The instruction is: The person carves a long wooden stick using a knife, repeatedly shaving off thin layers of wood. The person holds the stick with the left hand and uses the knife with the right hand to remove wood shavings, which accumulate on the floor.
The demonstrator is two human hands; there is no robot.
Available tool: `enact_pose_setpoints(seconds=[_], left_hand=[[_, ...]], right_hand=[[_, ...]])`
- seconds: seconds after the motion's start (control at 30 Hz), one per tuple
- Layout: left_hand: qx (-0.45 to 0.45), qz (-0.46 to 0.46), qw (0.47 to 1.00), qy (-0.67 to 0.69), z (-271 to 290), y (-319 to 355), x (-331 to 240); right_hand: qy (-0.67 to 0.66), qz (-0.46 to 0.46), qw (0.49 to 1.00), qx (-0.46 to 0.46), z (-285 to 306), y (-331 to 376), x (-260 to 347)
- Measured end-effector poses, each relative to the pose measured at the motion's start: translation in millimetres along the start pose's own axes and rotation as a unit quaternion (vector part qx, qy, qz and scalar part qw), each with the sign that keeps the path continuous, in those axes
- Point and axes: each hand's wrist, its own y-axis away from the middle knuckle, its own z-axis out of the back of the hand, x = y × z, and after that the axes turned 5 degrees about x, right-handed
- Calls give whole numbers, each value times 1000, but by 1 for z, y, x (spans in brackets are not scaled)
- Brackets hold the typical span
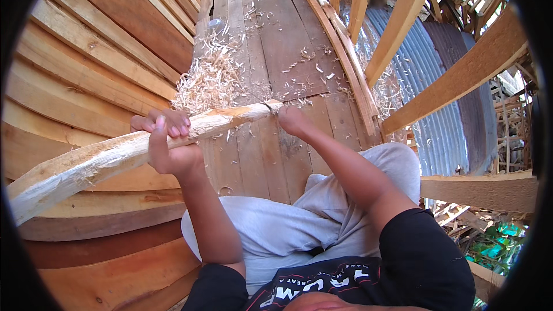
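Observation:
A long peeled wooden pole (121,148) slants across in front of me, from the left rim up to its tip near my right hand. Pale shaved wood shows along it, with rough fibres in places. My left hand (170,144) is wrapped round the pole at about its middle, the thumb up. By the tip, my right hand (292,121) is closed in a fist on what looks like a knife (266,104). Only a thin dark strip of its blade shows, lying across the pole's end; the fist hides the handle.
A heap of curled wood shavings (212,75) lies on the plank floor (288,40) beyond the pole. Board walling (86,52) rises on the left. Upright timbers (403,26) and corrugated metal sheets (435,103) stand to the right. My crossed legs (276,219) are close below.

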Motion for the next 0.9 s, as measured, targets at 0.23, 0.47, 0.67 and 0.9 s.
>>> enact_pose_setpoints(seconds=[0.23,0.47,0.67,0.9], left_hand=[[-10,-2,1000,-14,14,1,-4],[30,-16,999,-22,-5,1,1],[-135,-27,988,-71,-4,9,3],[-172,-31,982,-72,-5,2,3]], right_hand=[[21,57,995,81,16,65,86],[102,99,989,47,4,-28,-46],[-65,65,995,39,2,40,61],[-21,70,997,40,2,16,32]])
